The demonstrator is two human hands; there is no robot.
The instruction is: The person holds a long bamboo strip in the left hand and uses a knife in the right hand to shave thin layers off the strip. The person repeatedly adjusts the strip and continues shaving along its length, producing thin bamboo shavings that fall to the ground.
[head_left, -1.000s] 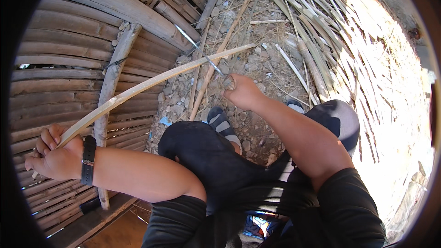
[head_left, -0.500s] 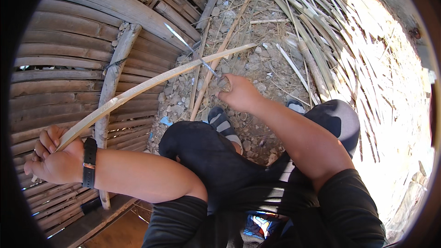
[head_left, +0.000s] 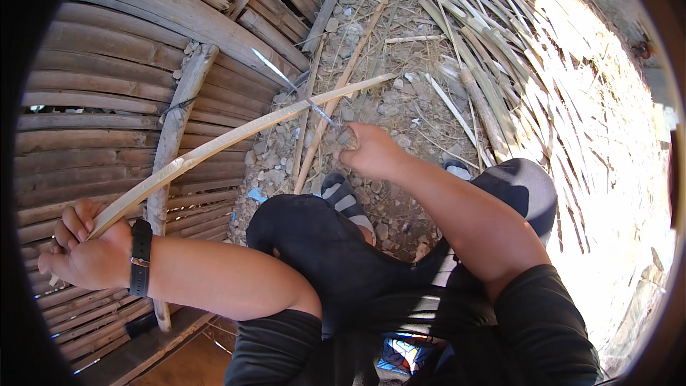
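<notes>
A long pale bamboo strip (head_left: 236, 133) runs from the lower left up toward the middle of the head view, bowed along its length. My left hand (head_left: 89, 246), a black watch on its wrist, is closed round the strip's near end. In my right hand (head_left: 368, 150) is a knife (head_left: 291, 87), gripped by its handle, most of which the fingers hide. The narrow blade points up and left and crosses the strip near its far end, seeming to touch it.
To the left stands a bamboo-slat wall (head_left: 100, 82) with a wooden post (head_left: 179, 114). A pile of split bamboo strips (head_left: 493, 43) lies at the far right. Stones, straw and loose sticks (head_left: 343, 86) cover the ground round my sandalled foot (head_left: 346, 200).
The right hand and knife have shifted slightly down, with the blade still across the strip. The strip's far end has dipped a little; my left hand keeps its hold.
</notes>
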